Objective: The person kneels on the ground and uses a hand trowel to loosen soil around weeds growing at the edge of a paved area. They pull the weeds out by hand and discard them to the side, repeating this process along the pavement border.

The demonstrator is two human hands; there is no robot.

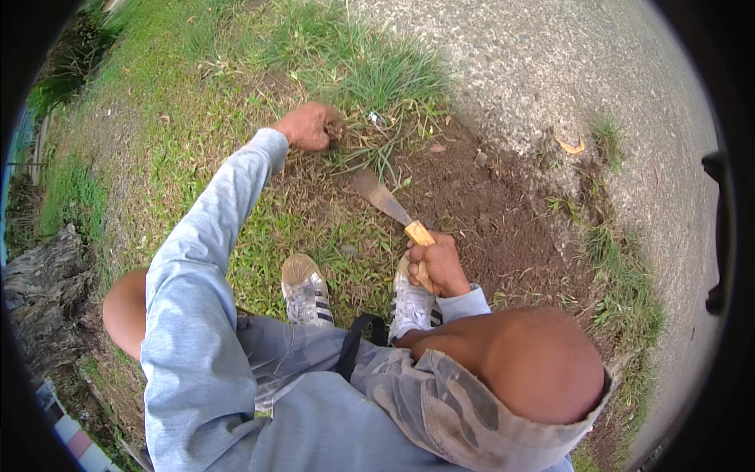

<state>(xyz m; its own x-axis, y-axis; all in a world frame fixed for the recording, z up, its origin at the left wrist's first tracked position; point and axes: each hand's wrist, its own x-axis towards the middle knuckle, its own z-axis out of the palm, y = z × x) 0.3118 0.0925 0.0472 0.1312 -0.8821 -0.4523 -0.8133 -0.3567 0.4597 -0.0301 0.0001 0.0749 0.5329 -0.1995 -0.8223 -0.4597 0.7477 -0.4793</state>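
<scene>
My left hand [308,126] is closed at the edge of a loose grass clump [377,150], its fingers around brownish stalks and soil. My right hand [439,262] grips the pale wooden handle [420,233] of a bladed weeding tool. Its flat, dull metal blade [382,197] widens toward the far end and points up and left. The blade's tip lies against the ground just below the clump, partly among green leaves. Dark bare soil [489,206] spreads to the right of the blade.
Taller grass [383,71] grows beyond my left hand, beside rough concrete pavement [531,71]. A dry leaf [570,145] lies on the pavement. My white sneakers [307,292] stand on low grass. A weathered tree trunk [47,295] is at the left.
</scene>
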